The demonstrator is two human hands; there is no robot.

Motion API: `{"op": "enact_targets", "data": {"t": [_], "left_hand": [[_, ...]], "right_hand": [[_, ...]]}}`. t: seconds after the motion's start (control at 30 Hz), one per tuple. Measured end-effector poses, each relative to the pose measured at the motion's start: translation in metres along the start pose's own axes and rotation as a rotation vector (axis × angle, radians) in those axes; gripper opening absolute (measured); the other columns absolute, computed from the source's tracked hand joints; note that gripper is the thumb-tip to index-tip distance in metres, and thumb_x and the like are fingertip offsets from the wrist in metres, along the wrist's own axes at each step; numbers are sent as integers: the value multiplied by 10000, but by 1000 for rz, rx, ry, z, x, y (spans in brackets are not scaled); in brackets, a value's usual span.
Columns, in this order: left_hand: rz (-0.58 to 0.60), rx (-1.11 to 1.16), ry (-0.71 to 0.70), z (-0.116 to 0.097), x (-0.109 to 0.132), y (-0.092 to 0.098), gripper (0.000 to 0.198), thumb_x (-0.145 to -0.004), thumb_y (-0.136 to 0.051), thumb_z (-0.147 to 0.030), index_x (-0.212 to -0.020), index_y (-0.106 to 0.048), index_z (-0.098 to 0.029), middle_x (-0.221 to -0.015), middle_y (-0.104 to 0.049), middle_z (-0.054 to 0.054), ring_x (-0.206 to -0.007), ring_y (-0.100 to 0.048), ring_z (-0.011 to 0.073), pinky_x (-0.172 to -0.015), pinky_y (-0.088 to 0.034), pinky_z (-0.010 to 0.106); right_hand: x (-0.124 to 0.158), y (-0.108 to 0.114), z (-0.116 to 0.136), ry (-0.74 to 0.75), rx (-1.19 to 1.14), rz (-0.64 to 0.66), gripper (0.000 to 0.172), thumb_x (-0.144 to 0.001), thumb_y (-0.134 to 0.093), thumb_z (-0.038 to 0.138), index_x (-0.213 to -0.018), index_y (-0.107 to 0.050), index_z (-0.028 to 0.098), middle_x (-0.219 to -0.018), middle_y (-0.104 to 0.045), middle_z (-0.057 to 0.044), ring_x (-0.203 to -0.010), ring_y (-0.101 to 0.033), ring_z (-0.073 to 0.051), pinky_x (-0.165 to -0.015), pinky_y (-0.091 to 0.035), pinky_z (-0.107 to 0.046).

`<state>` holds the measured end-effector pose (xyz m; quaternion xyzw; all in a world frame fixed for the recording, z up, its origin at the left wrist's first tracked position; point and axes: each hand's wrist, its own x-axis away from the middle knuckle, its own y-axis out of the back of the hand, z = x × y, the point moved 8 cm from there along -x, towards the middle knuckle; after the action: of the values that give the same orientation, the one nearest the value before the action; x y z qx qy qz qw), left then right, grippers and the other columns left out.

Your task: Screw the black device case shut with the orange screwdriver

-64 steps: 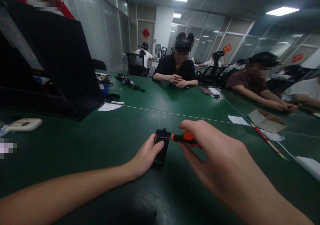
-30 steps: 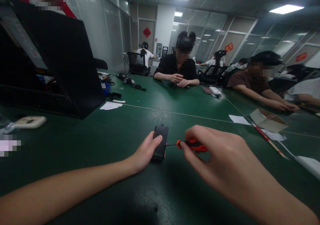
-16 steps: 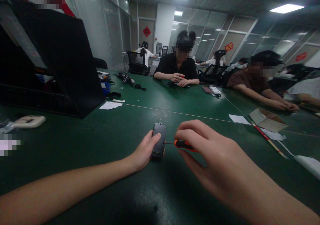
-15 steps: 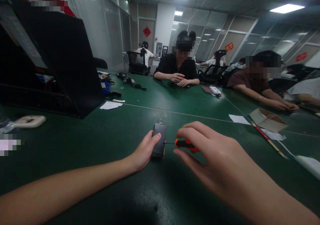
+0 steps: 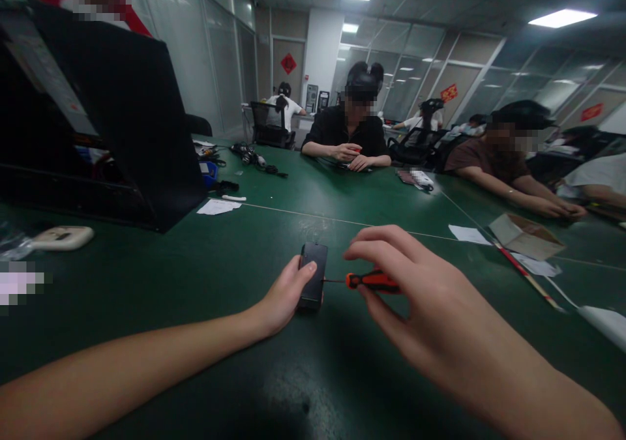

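My left hand [image 5: 286, 291] is closed around a small black rectangular box [image 5: 314, 286], thumb on its upper face, just above the green table [image 5: 220, 375]. An orange and black screwdriver [image 5: 374, 281] lies level in my right hand [image 5: 420, 290]. Its thin shaft points left and its tip meets the right side of the box; the exact spot of contact is too small to make out. The thumb of my right hand is under the handle, while the index finger arches above it. The rear end of the handle is hidden by the hand.
A large black open case [image 5: 117, 127] stands at the left, by a beige flat object [image 5: 63, 238]. Papers [image 5: 219, 206] and cables [image 5: 254, 158] lie farther back. An open cardboard box [image 5: 525, 236] sits at the right. A person in black [image 5: 349, 133] works across the table.
My right thumb has shifted under the screwdriver handle and the fingers above have lifted a little, showing more of the handle. My left hand and the black box stay almost in place.
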<state>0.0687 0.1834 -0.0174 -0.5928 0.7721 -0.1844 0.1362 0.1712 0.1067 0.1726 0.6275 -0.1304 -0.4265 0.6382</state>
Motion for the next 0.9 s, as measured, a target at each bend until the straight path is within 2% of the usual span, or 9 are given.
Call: {"op": "enact_targets", "data": {"t": [0.07,0.23,0.33,0.4,0.57,0.67,0.73,0.83,0.9], "left_hand": [[-3,3,-2,0,0,0,368,-891,-614,-491,-1061,-524,-178,-860,-600,22,-610,-586,138,-563,-477,275],[-18,27,9,0,0,0,423,-848,-662,-507,-1077,-543,-171,-867,-615,24,-634,-589,137,-592,-478,274],[-19,30,21,-1,1,-1,435,-835,-668,-521,-1053,-531,-170,-838,-605,17,-599,-582,135,-564,-462,272],[-18,20,17,-2,1,-2,428,-844,-659,-516,-1056,-526,-169,-823,-599,14,-600,-580,137,-564,-461,273],[-17,17,8,-3,1,-3,412,-854,-647,-503,-1056,-516,-167,-830,-595,11,-621,-569,136,-577,-472,274],[-3,14,7,-3,1,-4,401,-865,-631,-508,-1038,-508,-168,-824,-586,8,-595,-565,132,-556,-462,272],[1,7,7,-3,1,-4,401,-869,-630,-506,-1051,-513,-169,-829,-588,12,-611,-571,138,-563,-466,275],[-11,7,17,-4,2,-3,408,-856,-649,-510,-1048,-518,-175,-830,-590,13,-631,-574,144,-580,-473,281],[-13,12,21,-4,3,-3,402,-854,-649,-511,-1033,-512,-178,-837,-589,14,-621,-575,143,-576,-470,284]], "right_hand": [[0,0,2,7,-2,0,362,-871,-537,58,-1193,-551,222,-1309,-514,-107,-1023,-650,-196,-845,-573,-321],[-1,-3,-1,-40,27,11,185,-940,-545,175,-1120,-575,211,-1176,-594,-105,-940,-672,-214,-780,-589,-345],[-1,-2,1,-11,-15,4,313,-895,-503,47,-1151,-575,212,-1235,-568,-110,-1002,-661,-196,-824,-577,-313],[-1,-1,2,-4,-29,5,361,-863,-531,29,-1168,-576,216,-1277,-543,-109,-1006,-661,-192,-827,-576,-309],[-1,-3,0,-41,0,45,141,-942,-532,156,-1053,-607,203,-1079,-614,-81,-861,-658,-195,-732,-565,-332],[0,-2,2,-10,-22,28,235,-910,-490,53,-1059,-600,197,-1189,-575,-94,-959,-644,-184,-804,-551,-314],[1,-2,3,2,-13,21,253,-893,-524,60,-1091,-594,200,-1252,-548,-104,-1000,-639,-197,-830,-551,-326],[-1,-1,-1,-28,28,8,163,-924,-560,154,-1076,-598,195,-1155,-596,-104,-919,-655,-214,-767,-561,-350],[-2,0,-2,-37,29,-7,157,-931,-538,139,-1065,-601,189,-1101,-615,-98,-906,-658,-212,-753,-557,-340]]}}
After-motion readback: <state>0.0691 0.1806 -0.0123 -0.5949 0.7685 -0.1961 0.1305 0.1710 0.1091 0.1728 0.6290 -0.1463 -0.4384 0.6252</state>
